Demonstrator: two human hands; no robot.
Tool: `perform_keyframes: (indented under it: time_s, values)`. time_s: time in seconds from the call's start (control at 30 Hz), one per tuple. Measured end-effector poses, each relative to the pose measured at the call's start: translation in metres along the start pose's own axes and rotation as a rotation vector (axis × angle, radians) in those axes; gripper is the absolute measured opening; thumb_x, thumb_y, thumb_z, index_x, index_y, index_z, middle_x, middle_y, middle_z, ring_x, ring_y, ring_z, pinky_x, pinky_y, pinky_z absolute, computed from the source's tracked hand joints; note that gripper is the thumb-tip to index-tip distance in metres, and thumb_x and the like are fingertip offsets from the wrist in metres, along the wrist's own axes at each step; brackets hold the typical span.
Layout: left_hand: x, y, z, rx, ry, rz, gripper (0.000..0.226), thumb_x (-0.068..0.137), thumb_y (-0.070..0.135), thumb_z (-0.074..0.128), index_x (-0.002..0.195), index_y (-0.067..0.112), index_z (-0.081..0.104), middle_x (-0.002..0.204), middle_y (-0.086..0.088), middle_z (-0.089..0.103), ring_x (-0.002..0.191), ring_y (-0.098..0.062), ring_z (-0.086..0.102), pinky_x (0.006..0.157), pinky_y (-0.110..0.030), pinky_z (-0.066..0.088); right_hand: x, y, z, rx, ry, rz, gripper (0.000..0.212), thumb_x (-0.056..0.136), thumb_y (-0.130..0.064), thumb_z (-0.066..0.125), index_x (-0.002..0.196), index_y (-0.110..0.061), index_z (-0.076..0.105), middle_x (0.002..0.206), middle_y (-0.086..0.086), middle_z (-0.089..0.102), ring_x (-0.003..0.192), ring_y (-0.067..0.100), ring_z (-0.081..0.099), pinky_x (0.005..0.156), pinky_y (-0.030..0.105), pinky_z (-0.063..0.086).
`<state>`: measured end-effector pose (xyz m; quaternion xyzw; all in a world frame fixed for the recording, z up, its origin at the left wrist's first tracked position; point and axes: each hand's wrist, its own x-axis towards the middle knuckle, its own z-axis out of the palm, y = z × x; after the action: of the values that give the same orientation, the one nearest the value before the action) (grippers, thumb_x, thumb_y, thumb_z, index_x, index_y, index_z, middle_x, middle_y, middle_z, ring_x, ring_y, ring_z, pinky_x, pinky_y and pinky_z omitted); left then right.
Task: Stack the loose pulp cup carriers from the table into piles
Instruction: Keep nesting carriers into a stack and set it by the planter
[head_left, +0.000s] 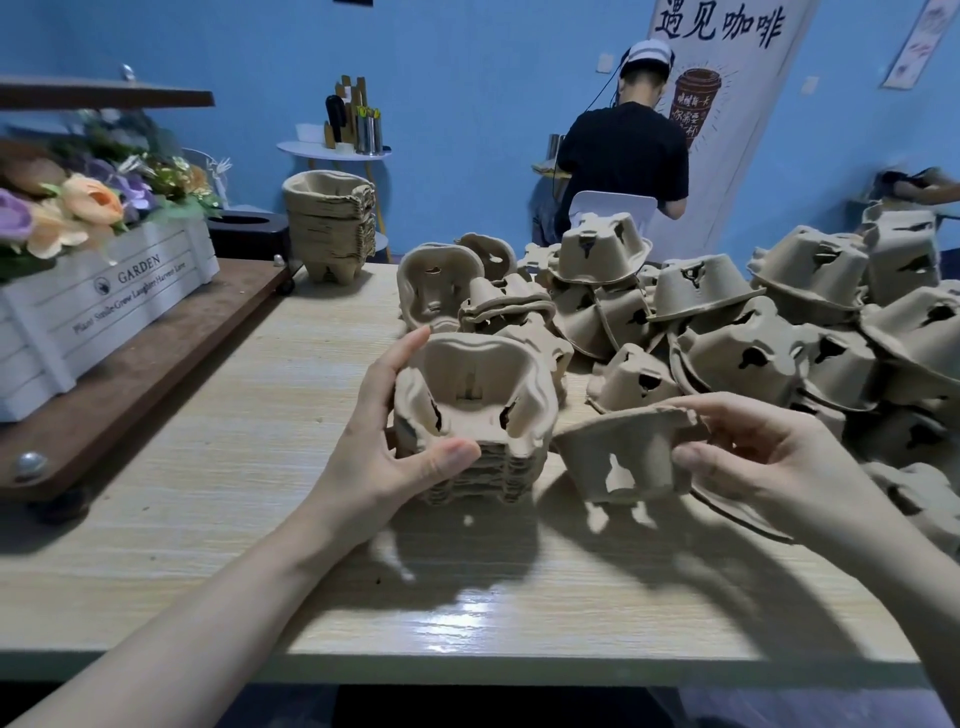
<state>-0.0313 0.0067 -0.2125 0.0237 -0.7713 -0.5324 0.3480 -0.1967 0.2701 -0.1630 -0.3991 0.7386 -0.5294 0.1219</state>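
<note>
Left hand (382, 457) grasps pile (475, 415) on worktop (208, 519); right hand (758, 457) pinches carrier (618, 454) rim. Pulp likely light, stiff, crushable; hold by rim.

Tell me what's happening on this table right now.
A person is stacking pulp cup carriers. Their left hand grips a short nested stack standing on the wooden table, while the right hand pinches a single carrier beside it, not yet added. A big loose heap waits to the right, and one finished pile stands at the far edge.
</note>
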Motion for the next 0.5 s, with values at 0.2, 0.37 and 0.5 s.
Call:
perform_keyframes:
  time_s: [0.2, 0.37, 0.5]
  values:
    - [0.0, 0.0, 0.001, -0.001, 0.002, 0.009, 0.099, 0.059, 0.078, 0.072, 0.143, 0.042, 0.034, 0.148, 0.018, 0.04, 0.132, 0.008, 0.042, 0.097, -0.004, 0.036, 0.001, -0.009, 0.008, -0.024, 0.312, -0.245, 0.018, 0.077, -0.009, 0.07, 0.078, -0.026, 0.077, 0.072, 0.008, 0.07, 0.061, 0.024, 0.057, 0.057, 0.023, 0.046]
    - [0.0, 0.0, 0.002, -0.012, -0.002, 0.0, 0.098, 0.059, 0.073, 0.076, 0.142, 0.044, 0.033, 0.147, 0.02, 0.039, 0.131, 0.01, 0.042, 0.096, -0.003, 0.037, 0.014, -0.04, 0.035, -0.109, 0.497, -0.601, 0.014, 0.086, -0.003, 0.071, 0.099, -0.007, 0.072, 0.077, 0.004, 0.071, 0.066, 0.024, 0.061, 0.064, 0.023, 0.047]
    - [0.0, -0.001, 0.003, -0.039, -0.007, -0.025, 0.104, 0.061, 0.051, 0.079, 0.15, 0.034, 0.028, 0.148, 0.02, 0.038, 0.132, 0.011, 0.042, 0.097, -0.005, 0.038, 0.027, -0.052, 0.062, -0.387, 0.517, -0.815, 0.011, 0.088, -0.015, 0.074, 0.099, -0.012, 0.075, 0.078, -0.002, 0.072, 0.063, 0.021, 0.048, 0.066, 0.027, 0.04]
